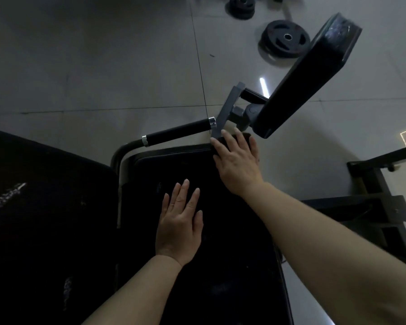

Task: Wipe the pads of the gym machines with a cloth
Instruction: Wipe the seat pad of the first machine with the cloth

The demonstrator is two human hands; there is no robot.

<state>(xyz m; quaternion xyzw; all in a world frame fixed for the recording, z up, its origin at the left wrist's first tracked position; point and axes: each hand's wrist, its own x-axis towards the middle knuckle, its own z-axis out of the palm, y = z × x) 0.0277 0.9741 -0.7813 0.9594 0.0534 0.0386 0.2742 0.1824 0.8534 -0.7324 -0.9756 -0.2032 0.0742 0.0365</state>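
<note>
In the centre of the frame the right hand (238,160) lies flat with its fingers (223,148) spread over a dark cloth (247,139), pressing it onto the far corner of the black seat pad (169,160) just below the grey bracket (227,109); nothing is curled around the cloth, it is only held down by the palm. The left hand (179,221) rests open and flat on the middle of the same pad, fingers straight, holding nothing. To do this step well, it seems best to keep even palm pressure, draw the cloth along the top edge toward the handle grip (177,133), then work back down in overlapping passes, moving the left hand aside. The tilted back pad (298,83) at upper right likely remains to wipe.
</note>
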